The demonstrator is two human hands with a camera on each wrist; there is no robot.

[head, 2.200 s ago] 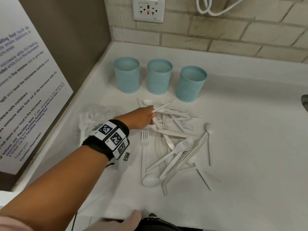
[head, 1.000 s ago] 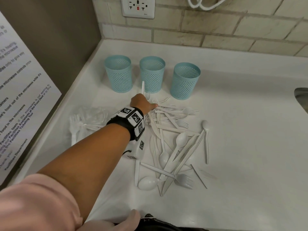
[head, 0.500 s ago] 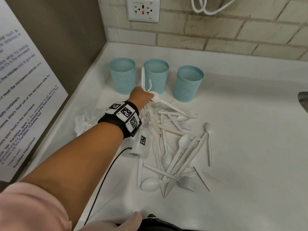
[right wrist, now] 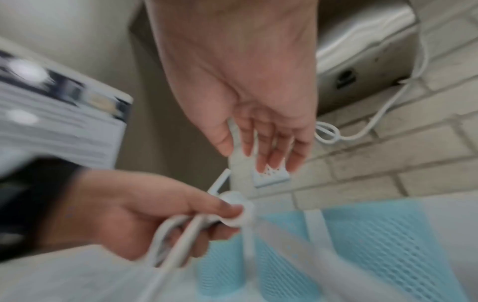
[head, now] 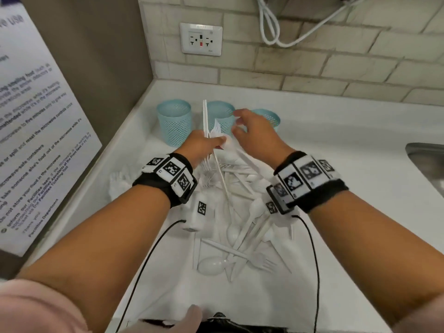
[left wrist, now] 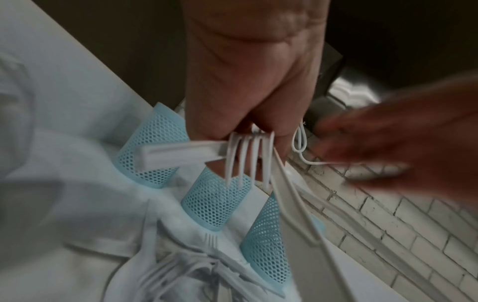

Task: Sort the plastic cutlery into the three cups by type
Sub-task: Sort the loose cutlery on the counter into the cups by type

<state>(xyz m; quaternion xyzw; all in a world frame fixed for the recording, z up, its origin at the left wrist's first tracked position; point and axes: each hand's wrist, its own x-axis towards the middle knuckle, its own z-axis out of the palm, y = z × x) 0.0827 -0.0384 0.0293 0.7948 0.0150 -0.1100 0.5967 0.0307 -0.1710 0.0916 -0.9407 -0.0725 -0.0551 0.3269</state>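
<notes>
Black wristbands (head: pixel 165 181) with white coded tags on both wrists, thin black cables (head: pixel 144 265) trailing, pink sleeve (head: pixel 31 306) on the left arm.

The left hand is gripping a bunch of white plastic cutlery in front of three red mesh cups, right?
Not quite: the three mesh cups are light blue, not red, as the head view shows. The rest holds: the left hand has its grip on a bunch of white plastic cutlery in front of them.

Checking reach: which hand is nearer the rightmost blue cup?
Right. The right hand hovers just in front of the rightmost cup; the left hand, gripping cutlery, is further left.
</notes>
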